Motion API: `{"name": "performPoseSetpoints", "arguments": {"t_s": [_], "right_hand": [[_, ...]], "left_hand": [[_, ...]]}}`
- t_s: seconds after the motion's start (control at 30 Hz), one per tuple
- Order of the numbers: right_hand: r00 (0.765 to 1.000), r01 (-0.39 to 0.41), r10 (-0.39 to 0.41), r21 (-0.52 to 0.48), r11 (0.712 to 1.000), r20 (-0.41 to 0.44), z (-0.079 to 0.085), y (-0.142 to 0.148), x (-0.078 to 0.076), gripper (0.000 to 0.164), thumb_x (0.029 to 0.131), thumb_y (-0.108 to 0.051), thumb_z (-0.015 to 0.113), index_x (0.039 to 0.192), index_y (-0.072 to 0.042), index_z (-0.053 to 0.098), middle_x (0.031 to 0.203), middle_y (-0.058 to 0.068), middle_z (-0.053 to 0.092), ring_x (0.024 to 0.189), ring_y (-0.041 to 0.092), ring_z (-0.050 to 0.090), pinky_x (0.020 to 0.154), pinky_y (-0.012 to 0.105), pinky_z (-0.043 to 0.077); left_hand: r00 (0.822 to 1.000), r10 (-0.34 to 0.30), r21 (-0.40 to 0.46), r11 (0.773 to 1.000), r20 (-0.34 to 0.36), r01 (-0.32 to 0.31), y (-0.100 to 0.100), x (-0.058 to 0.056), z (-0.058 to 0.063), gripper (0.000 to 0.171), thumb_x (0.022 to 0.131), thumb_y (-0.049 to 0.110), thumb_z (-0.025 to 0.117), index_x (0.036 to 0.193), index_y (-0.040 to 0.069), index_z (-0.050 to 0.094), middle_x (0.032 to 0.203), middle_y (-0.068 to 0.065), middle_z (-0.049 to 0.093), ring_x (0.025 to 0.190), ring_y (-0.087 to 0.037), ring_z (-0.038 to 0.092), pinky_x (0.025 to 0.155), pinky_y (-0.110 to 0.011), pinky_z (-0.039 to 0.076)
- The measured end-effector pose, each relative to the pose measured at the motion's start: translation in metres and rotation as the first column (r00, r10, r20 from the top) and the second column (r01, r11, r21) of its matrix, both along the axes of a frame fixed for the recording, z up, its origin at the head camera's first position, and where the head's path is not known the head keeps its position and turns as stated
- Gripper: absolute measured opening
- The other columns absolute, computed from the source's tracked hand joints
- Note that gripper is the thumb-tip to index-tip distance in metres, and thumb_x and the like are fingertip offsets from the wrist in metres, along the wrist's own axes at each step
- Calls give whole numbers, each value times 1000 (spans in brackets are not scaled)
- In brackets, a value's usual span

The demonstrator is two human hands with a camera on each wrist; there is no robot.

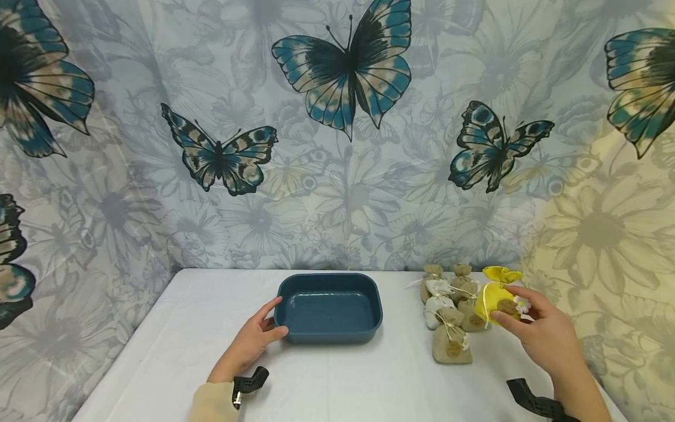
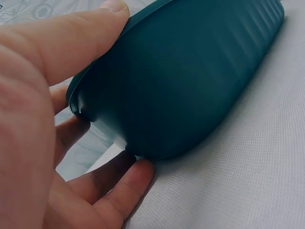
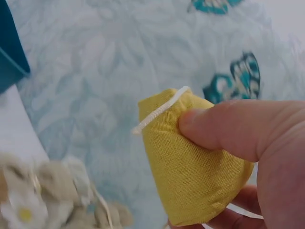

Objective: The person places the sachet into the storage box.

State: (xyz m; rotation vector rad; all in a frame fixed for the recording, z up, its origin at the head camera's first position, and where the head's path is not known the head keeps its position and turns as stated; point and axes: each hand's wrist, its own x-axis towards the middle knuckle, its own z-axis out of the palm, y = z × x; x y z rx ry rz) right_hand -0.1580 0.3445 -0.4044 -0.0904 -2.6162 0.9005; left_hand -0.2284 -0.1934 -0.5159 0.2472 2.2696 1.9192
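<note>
A dark blue rectangular basin (image 1: 328, 337) stands on the white table. My left hand (image 1: 256, 335) holds its left end, thumb on the rim and fingers around the end wall, also seen as the left hand (image 2: 47, 124) in the left wrist view. At the right, my right hand (image 1: 548, 334) pinches a yellow drawstring sachet (image 1: 491, 303) with a white cord, a round brown tag and a small white flower. In the right wrist view the thumb presses the yellow sachet (image 3: 190, 176); the other fingers are partly hidden behind it.
Left of the right hand, several beige sachets (image 1: 452, 346) and white sachets (image 1: 433, 310) lie clustered. A frilled yellow top (image 1: 501, 274) shows behind the held sachet; I cannot tell if it belongs to it. Butterfly-print cloth (image 1: 348, 234) hangs behind the table (image 1: 327, 381).
</note>
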Motion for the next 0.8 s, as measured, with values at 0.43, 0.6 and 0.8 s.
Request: {"name": "performPoseSetpoints", "arguments": {"t_s": [0.43,0.6,0.8], "right_hand": [[987,-147,145,-14,989,-69,42,-54,-31,66,88,-39,78,140,-6,56,114,25,64,84,29,59,54,34,47],[968,-253,250,-154,955,-34,49,-77,-52,69,89,-40,76,145,-8,51,128,27,55,80,25,66,56,33,55],[956,-290,294,-174,941,-2,54,-107,-80,75,86,-47,77,145,-10,50,133,27,54,82,26,66,59,35,55]], "left_hand": [[1000,-11,29,1000,2,11,1,-1,1,80,90,13,77,157,17,33,156,-24,30,141,-41,30,106,-54,38],[1000,-13,23,1000,-2,13,0,0,1,80,91,13,76,157,15,33,155,-25,31,140,-41,33,105,-53,39],[1000,-19,32,999,-6,19,-1,1,1,80,91,12,75,158,14,31,155,-26,29,140,-42,33,104,-53,40]]}}
